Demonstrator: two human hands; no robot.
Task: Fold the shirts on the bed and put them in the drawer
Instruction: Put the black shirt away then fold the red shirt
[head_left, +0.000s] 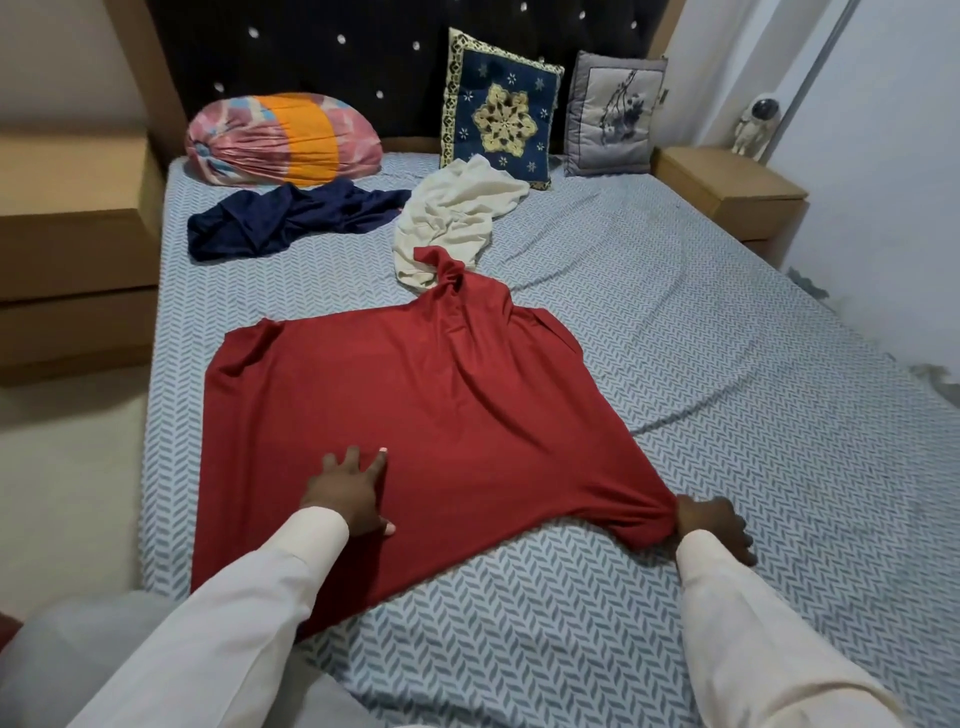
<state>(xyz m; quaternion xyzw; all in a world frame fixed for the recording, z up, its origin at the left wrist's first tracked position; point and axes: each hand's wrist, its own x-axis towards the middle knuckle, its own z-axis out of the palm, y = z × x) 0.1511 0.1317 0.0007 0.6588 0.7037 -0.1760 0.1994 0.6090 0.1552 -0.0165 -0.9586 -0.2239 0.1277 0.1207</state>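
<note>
Left hand (349, 493) lay flat on the red shirt (457, 405) in the lower middle of the frame, fingers straight and spread, pressing the cloth down. Right hand (712, 526), at the lower right, was curled round a bunched corner of the same shirt, gripping it with the fabric drawn into tight folds at the fist. Both arms wore pale long sleeves (753, 639).

The red shirt was spread across the centre of the bed (753, 415), mostly smooth, though its far end was twisted into a small knot-like bunch that touched the cream shirt (452, 213). That cream shirt lay crumpled in the upper middle, and a navy shirt (291, 215) lay rumpled to its left, just apart from it — both unfolded.

Along the dark headboard (363, 47) at the top sat a striped pillow (283, 137), a blue patterned cushion (501, 109) and a grey cushion (610, 117). A wooden bedside unit (727, 182) stood at the upper right, with a small astronaut figure (753, 127) standing behind it — another wooden unit (72, 239) stood at the left edge.
</note>
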